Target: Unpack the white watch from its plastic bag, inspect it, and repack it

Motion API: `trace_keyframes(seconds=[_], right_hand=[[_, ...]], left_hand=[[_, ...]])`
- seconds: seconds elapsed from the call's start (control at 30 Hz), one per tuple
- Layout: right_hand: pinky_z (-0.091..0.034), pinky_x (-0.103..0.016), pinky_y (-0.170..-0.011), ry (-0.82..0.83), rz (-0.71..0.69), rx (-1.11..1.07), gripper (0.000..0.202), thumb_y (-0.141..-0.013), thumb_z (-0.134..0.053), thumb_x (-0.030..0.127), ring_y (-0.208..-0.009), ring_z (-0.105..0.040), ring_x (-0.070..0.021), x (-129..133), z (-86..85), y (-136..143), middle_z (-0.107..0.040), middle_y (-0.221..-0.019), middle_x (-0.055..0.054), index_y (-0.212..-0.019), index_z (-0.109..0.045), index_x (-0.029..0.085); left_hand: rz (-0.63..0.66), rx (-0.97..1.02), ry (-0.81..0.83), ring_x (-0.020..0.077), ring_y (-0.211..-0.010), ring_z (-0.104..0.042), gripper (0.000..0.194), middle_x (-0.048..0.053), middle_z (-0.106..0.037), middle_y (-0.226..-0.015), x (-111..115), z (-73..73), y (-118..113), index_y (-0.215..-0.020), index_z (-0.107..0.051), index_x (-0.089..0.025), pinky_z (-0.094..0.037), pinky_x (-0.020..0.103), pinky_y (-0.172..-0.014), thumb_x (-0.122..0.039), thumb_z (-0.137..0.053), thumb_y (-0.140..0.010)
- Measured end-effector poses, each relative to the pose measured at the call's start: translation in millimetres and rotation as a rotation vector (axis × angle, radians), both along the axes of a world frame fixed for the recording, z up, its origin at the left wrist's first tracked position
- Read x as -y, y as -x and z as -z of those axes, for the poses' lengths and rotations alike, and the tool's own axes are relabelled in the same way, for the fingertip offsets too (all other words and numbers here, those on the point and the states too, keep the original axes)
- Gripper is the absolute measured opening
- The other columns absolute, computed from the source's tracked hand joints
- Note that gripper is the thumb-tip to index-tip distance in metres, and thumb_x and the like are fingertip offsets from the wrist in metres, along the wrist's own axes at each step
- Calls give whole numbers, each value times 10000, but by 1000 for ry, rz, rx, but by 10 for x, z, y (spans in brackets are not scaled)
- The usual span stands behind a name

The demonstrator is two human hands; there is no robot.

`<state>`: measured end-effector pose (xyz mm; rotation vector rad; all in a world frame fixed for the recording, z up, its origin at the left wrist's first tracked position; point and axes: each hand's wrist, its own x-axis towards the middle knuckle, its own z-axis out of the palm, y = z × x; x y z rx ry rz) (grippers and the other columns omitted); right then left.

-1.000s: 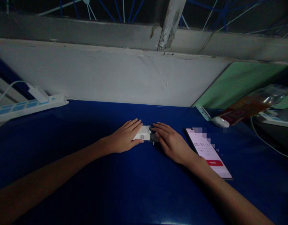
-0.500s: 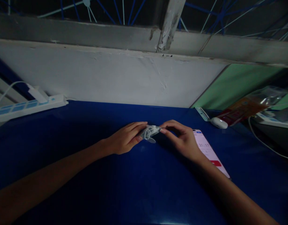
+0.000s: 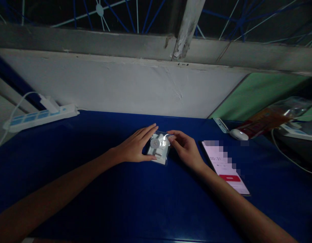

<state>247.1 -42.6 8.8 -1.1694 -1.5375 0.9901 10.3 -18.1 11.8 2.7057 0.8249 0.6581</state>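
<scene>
A small clear plastic packet (image 3: 159, 148) with a round grey part and other small pieces inside lies near the middle of the blue table (image 3: 95, 189). My left hand (image 3: 135, 148) rests flat against the packet's left edge, fingers stretched along it. My right hand (image 3: 185, 150) pinches the packet's upper right corner between thumb and fingertips. The packet is tilted up slightly on its right side.
A lit phone (image 3: 225, 167) lies face up just right of my right hand. A white power strip (image 3: 40, 116) with a plug and cable sits at the far left by the wall. A white mouse (image 3: 239, 135) and a plastic bag (image 3: 272, 116) lie at the far right.
The packet was flat under both hands, then lifted and turned between my fingers; now it lies with its clear side up, showing the parts. The view shifted slightly.
</scene>
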Motion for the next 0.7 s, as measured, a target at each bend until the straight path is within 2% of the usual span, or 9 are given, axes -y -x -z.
trace_keyframes(seconds=[0.07, 0.13, 0.23, 0.3, 0.43, 0.57, 0.7], right_hand=[[-566, -402, -715, -63, 15, 147, 306, -909, -568, 381, -772, -684, -229, -59, 44, 39, -727, -900, -84, -1128, -640, 180], [-550, -475, -871, -166, 28, 347, 323, -923, -543, 337, -975, -686, -278, -92, 66, 66, -717, -1090, -142, -1177, -641, 164], [-414, -547, -1088, -319, -5, 614, 423, -933, -537, 330, -1302, -523, -326, -80, 70, 65, -584, -1375, -194, -1304, -593, 136], [-344, -556, -1147, -366, -107, 720, 527, -948, -528, 378, -1412, -398, -326, -49, 71, 27, -501, -1473, -187, -1414, -504, 132], [-300, -552, -1177, -361, -303, 837, 790, -914, -562, 538, -1480, -247, -343, -6, 75, -106, -364, -1568, -188, -1528, -333, 97], [-295, -552, -1179, -314, -325, 882, 903, -874, -577, 619, -1476, -241, -364, -5, 49, -197, -341, -1571, -208, -1538, -305, 70], [-306, -565, -1170, -299, -331, 875, 942, -846, -600, 642, -1469, -258, -369, -16, 40, -218, -343, -1568, -214, -1545, -293, 90]], left_hand=[[-48, -22, 29, 361, -1435, -327, 1021, 209, -326, -1548, -17, 46, 13, -1548, -176, -169, -319, 520, -1169, -573, -727, -789], [-114, -49, 68, 361, -1418, -354, 980, 218, -377, -1515, -22, 92, 20, -1519, -264, -140, -325, 515, -1162, -621, -702, -786], [-177, -123, 115, 369, -1426, -335, 982, 247, -375, -1512, -12, 133, 19, -1486, -327, -76, -302, 502, -1171, -681, -660, -787], [-183, -172, 129, 364, -1444, -306, 988, 250, -351, -1530, 3, 137, 15, -1488, -319, -55, -278, 491, -1182, -707, -615, -808], [-166, -217, 125, 332, -1485, -226, 951, 227, -262, -1585, 35, 119, 18, -1524, -251, -65, -213, 464, -1210, -715, -505, -878], [-77, -211, 88, 329, -1502, -166, 978, 224, -204, -1604, 38, 130, 46, -1548, -187, -91, -161, 485, -1220, -724, -506, -874], [-45, -184, 80, 355, -1496, -175, 1026, 236, -214, -1598, 24, 171, 83, -1552, -176, -106, -186, 526, -1207, -713, -585, -833]])
